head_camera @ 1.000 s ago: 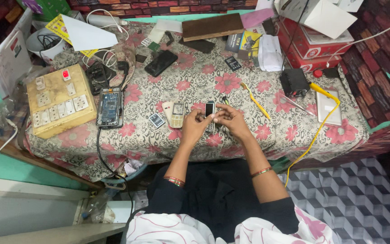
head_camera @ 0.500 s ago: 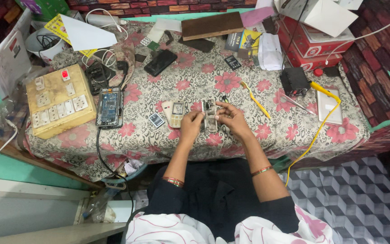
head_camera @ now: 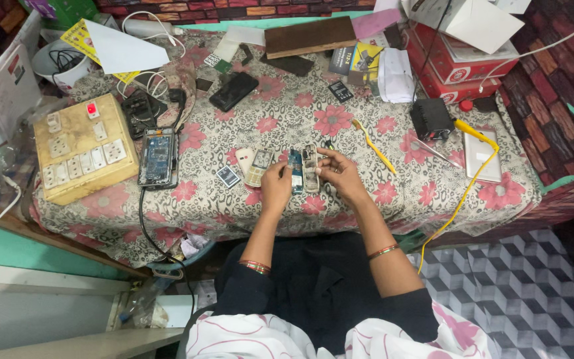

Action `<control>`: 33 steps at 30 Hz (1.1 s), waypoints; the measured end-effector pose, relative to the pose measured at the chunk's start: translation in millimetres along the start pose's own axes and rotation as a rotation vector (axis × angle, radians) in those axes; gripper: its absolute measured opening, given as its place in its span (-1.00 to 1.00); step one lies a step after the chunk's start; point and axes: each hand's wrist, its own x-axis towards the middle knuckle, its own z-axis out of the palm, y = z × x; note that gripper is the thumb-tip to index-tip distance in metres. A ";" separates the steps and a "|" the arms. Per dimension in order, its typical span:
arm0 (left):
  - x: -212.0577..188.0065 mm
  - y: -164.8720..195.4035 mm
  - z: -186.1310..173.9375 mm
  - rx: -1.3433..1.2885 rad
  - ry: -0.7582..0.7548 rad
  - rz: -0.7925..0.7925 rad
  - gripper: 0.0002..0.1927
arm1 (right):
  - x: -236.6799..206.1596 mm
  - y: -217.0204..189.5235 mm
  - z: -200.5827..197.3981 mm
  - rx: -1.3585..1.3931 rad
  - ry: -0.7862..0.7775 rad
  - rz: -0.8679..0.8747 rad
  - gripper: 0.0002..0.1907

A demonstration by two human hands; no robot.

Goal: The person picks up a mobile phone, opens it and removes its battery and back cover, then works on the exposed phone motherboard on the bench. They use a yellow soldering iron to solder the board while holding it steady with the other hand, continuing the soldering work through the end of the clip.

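Now blue circuit board (head_camera: 296,171) between left hand (head_camera: 276,187) and right hand (head_camera: 337,175).

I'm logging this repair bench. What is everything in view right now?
phone parts: two, blue and grey, between both hands
keypad phone: one, beige, left of hands
circuit board: one, blue, beside switchboard
switchboard: one, cream, table's left
black phone: one, upper middle
yellow tool: one, right of hands
red boxes: stacked, top right
tablecloth: floral, grey-pink
left hand: on blue part
right hand: on grey part
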 end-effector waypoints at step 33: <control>-12.1 -12.1 -3.7 -0.506 -0.070 -0.136 -0.70 | -0.4 14.3 18.1 -0.400 0.027 -0.004 -0.64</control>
